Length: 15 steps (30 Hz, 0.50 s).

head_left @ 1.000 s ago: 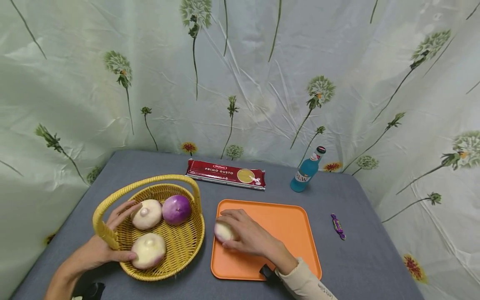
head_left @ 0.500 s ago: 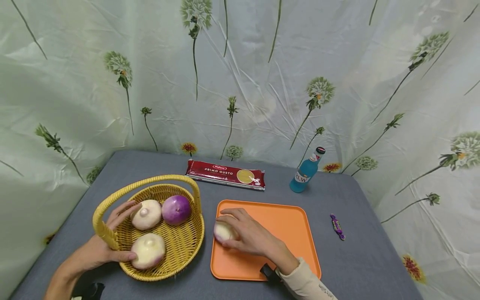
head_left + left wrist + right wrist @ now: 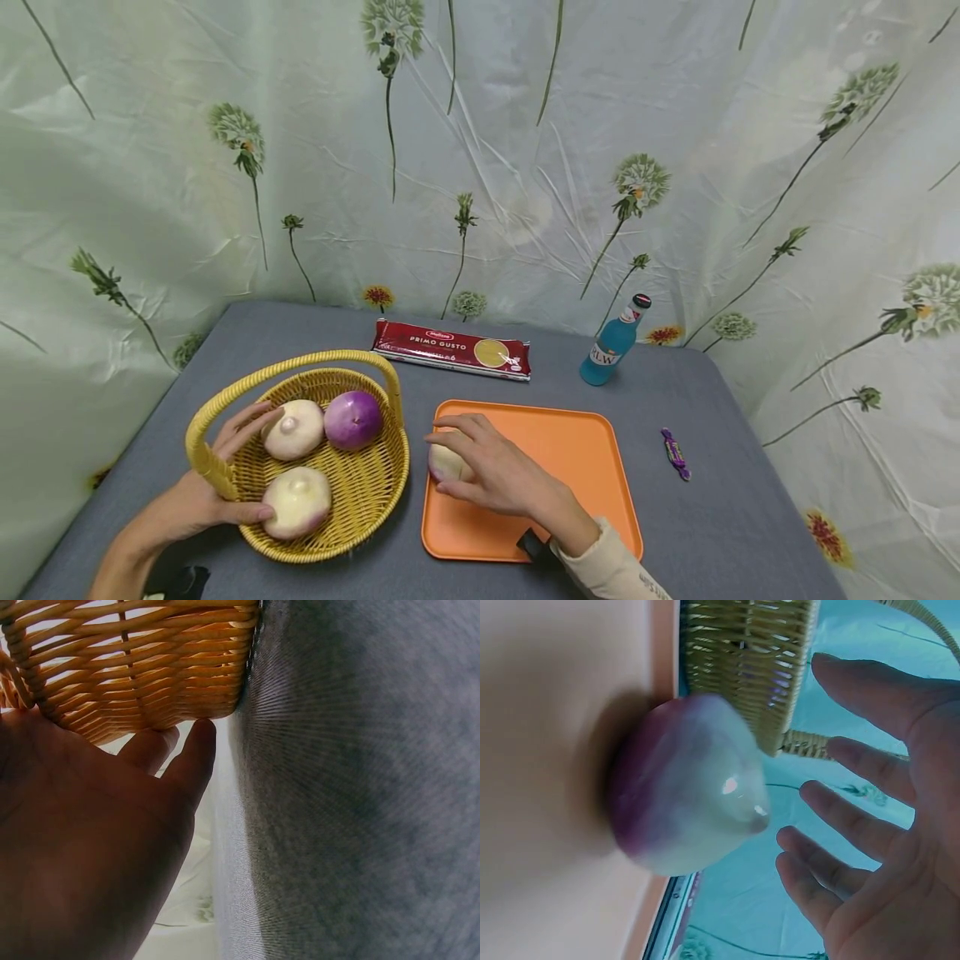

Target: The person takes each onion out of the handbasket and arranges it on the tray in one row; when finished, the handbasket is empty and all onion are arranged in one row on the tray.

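In the head view, a yellow wicker basket [image 3: 362,493] with an arched handle holds a purple turnip [image 3: 352,419] and two white ones, a rear white turnip [image 3: 292,429] and a front white turnip [image 3: 297,502]. My left hand [image 3: 197,498] grips its left side, thumb over the rim by the front turnip. The left wrist view has fingers against the wicker wall [image 3: 150,675]. On an orange tray [image 3: 566,442] lies another white-and-purple turnip [image 3: 690,787]. Above it, my right hand [image 3: 501,471] hovers with fingers spread, apart from the turnip in the right wrist view.
Behind the tray lies a red spaghetti packet [image 3: 452,350]. A blue bottle [image 3: 611,346] stands at the back right. Right of the tray is a purple-wrapped candy [image 3: 676,455]. All rest on a grey-covered table [image 3: 697,533], before a floral curtain [image 3: 510,167].
My right hand has loosened from the turnip on the tray, its fingers straightening and lifting slightly. The turnip stays at the tray's left side. My left hand and the basket have not moved.
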Each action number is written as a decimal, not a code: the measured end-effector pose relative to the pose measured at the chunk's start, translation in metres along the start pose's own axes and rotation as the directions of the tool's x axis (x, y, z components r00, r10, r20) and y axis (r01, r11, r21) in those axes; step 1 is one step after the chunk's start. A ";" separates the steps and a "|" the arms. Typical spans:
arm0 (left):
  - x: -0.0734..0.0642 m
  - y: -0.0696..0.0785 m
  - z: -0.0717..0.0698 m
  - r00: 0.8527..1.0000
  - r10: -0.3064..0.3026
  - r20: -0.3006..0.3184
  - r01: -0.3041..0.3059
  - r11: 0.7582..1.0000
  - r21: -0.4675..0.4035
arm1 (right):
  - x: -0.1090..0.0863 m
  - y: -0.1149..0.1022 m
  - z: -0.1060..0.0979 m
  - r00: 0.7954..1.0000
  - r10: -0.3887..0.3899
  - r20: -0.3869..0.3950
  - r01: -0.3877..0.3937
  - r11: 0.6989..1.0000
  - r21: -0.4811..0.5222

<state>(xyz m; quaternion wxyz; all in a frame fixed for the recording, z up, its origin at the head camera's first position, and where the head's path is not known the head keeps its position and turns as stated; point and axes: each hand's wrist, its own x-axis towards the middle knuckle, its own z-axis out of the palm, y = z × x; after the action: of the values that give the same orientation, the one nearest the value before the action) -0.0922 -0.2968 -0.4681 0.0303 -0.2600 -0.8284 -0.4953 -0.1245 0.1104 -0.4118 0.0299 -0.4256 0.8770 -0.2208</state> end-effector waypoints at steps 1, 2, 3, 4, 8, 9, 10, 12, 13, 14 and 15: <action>0.000 0.000 0.000 1.000 -0.001 0.000 0.001 1.000 0.000 | 0.001 -0.001 -0.001 1.000 -0.002 0.003 0.002 1.000 0.002; 0.000 0.000 0.000 1.000 -0.002 -0.001 0.002 1.000 0.000 | 0.001 -0.002 -0.001 1.000 -0.006 0.003 0.006 1.000 0.001; -0.001 0.000 0.000 1.000 -0.003 -0.001 0.003 1.000 -0.001 | 0.001 -0.004 -0.002 1.000 -0.011 0.004 0.011 1.000 0.004; -0.001 0.000 0.000 1.000 -0.002 -0.001 0.002 1.000 0.003 | 0.002 -0.005 -0.002 1.000 -0.020 0.004 0.020 1.000 0.006; -0.001 -0.001 0.000 1.000 0.002 0.001 -0.002 1.000 0.025 | 0.003 -0.011 -0.004 0.998 -0.055 -0.005 0.055 0.998 0.020; -0.001 -0.001 0.001 1.000 0.002 0.001 -0.002 1.000 0.029 | 0.003 -0.013 -0.004 0.998 -0.066 -0.009 0.066 0.997 0.026; -0.001 -0.001 0.001 1.000 0.002 0.001 -0.002 0.999 0.033 | 0.004 -0.015 -0.004 0.997 -0.077 -0.012 0.077 0.997 0.029; -0.001 -0.001 0.001 1.000 -0.002 0.000 0.002 1.000 0.028 | 0.005 -0.018 -0.004 0.995 -0.098 -0.016 0.098 0.994 0.037; -0.001 -0.001 0.001 1.000 -0.004 -0.001 0.004 1.000 0.025 | 0.006 -0.020 -0.003 0.994 -0.109 -0.018 0.110 0.993 0.040; -0.001 -0.001 0.001 1.000 -0.006 -0.001 0.006 1.000 0.022 | 0.007 -0.021 -0.003 0.993 -0.119 -0.018 0.119 0.992 0.045; -0.001 -0.001 0.001 1.000 -0.007 -0.002 0.007 1.000 0.023 | 0.008 -0.023 -0.002 0.992 -0.127 -0.016 0.127 0.991 0.052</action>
<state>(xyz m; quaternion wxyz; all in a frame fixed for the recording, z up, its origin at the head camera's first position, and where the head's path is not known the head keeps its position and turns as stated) -0.0913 -0.2968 -0.4693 0.0324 -0.2561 -0.8349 -0.4861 -0.1135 0.0927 -0.3995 0.0215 -0.4782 0.8423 -0.2480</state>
